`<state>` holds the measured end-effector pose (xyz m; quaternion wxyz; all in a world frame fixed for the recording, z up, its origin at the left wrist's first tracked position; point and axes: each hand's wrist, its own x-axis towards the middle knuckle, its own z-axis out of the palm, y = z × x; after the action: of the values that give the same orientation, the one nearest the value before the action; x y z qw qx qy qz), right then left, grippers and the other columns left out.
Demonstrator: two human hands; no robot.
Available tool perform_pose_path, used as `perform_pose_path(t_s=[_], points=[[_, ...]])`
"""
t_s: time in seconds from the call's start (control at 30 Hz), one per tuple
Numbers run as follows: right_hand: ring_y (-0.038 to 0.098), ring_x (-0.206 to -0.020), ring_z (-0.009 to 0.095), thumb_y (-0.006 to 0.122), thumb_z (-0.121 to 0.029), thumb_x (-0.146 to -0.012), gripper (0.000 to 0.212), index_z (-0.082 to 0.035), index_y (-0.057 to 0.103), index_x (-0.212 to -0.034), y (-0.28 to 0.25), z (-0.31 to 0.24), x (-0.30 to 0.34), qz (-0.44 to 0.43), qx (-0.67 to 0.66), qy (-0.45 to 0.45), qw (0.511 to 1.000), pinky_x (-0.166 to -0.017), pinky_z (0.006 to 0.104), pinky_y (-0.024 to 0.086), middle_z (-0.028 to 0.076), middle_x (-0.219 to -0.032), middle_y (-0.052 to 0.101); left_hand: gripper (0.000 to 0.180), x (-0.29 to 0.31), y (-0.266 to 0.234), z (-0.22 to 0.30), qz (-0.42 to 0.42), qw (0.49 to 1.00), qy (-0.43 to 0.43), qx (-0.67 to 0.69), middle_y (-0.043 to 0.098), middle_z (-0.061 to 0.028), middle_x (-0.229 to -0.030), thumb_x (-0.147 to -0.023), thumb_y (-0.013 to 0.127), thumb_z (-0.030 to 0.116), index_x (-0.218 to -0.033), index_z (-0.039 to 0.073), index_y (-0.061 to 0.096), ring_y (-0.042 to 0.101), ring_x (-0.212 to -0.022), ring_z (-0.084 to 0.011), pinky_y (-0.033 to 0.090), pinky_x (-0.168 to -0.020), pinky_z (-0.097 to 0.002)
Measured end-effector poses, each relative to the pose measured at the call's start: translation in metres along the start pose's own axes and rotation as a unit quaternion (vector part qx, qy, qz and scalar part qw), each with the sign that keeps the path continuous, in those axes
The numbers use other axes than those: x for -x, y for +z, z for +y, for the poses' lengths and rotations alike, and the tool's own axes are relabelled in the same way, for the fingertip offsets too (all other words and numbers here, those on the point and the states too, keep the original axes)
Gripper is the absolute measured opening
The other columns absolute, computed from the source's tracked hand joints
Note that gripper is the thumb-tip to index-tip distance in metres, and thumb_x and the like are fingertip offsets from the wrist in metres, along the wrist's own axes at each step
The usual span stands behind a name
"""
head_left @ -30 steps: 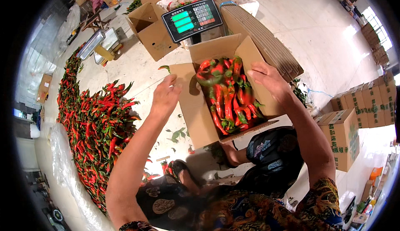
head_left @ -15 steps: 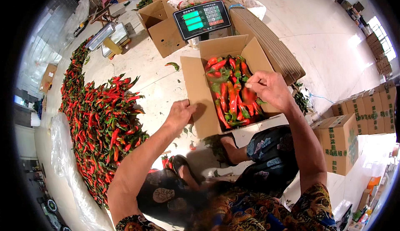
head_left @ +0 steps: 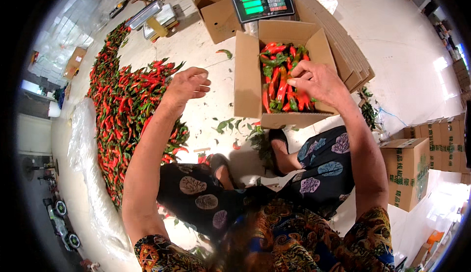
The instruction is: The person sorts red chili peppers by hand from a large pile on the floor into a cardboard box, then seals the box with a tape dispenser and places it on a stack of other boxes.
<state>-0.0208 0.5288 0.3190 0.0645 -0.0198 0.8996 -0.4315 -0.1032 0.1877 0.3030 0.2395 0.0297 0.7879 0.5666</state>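
An open cardboard box (head_left: 248, 75) stands in front of me with red and green chili peppers (head_left: 282, 83) in it. Over the right side of those peppers is my right hand (head_left: 321, 84), its fingers bent and the thumb apart from them, with nothing visible in its grasp. My left hand (head_left: 189, 85) hovers by the right edge of a large heap of red and green chili peppers (head_left: 125, 105) on the floor. Its fingers are loosely curled and apart, and I see nothing in it.
Behind the box stands a scale display (head_left: 263, 4) with green lit panels. Flattened cardboard (head_left: 338, 41) leans along its right side. Closed cartons (head_left: 405, 171) are at right. Clear plastic sheeting (head_left: 88, 159) edges the heap. Another scale (head_left: 154, 21) sits far left. Leaves litter the floor.
My left hand has left the box's left flap and moved up and left toward the heap. My right hand stays over the box, its thumb and finger now farther apart. The view has shifted.
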Motion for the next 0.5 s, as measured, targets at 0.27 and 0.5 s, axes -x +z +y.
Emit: perform_pose_path(t_s=[0.27, 0.5], points=[[0.066, -0.075, 0.019, 0.073, -0.025, -0.083, 0.028, 0.0, 0.064, -0.09, -0.007, 0.027, -0.005, -0.035, -0.002, -0.035, 0.999, -0.069, 0.0319, 0.05, 0.011, -0.081, 0.069, 0.039, 0.058, -0.026, -0.023, -0.015, 0.993, -0.009, -0.119, 0.066, -0.0061, -0.097, -0.094, 0.06, 0.03, -0.121, 0.002, 0.058, 0.062, -0.086, -0.0122, 0.051, -0.079, -0.0275], [0.063, -0.077, 0.013, 0.071, -0.019, -0.085, 0.024, 0.002, 0.064, -0.095, -0.029, 0.037, 0.015, 0.006, 0.055, -0.022, 0.998, -0.073, 0.0284, 0.05, 0.007, -0.082, 0.069, 0.045, 0.066, -0.066, -0.142, 0.036, 0.982, 0.034, -0.182, 0.067, -0.0107, -0.099, -0.086, 0.064, 0.037, -0.11, -0.001, 0.065, 0.062, -0.09, -0.0157, 0.049, -0.081, -0.0309]])
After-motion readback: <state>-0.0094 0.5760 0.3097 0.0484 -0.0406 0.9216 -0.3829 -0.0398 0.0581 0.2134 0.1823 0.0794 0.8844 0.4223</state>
